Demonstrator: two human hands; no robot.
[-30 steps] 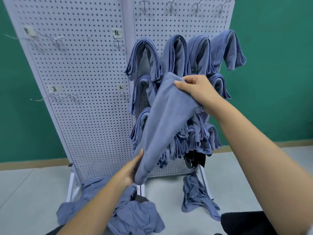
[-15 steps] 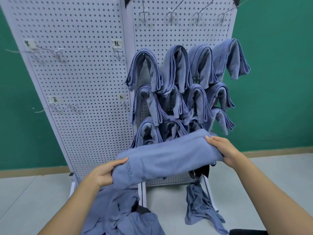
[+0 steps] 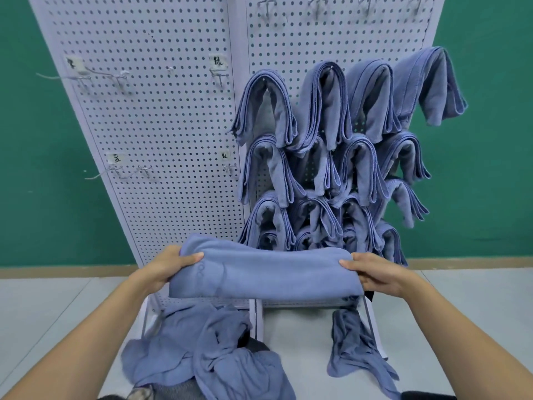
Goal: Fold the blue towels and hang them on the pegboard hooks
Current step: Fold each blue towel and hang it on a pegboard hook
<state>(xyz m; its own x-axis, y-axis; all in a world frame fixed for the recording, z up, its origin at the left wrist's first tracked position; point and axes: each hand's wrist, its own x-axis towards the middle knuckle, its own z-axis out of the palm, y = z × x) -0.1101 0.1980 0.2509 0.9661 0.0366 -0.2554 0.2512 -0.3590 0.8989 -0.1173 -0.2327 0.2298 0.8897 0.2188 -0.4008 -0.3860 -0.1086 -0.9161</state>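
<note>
the left hand (image 3: 165, 268) and the right hand (image 3: 377, 274) each grip one end of a soft folded blue towel (image 3: 265, 274), held flat between them, just below the hung towels (image 3: 331, 157).

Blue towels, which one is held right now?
The folded towel stretched between left hand and right hand; the rest hang on the pegboard or lie on the floor.

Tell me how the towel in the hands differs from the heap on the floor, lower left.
The held towel is folded into a smooth band; the floor heap is crumpled. The held towel is stretched level between the left hand and the right hand; the floor heap lies loose, ungripped. Both are blue cloth.
</note>
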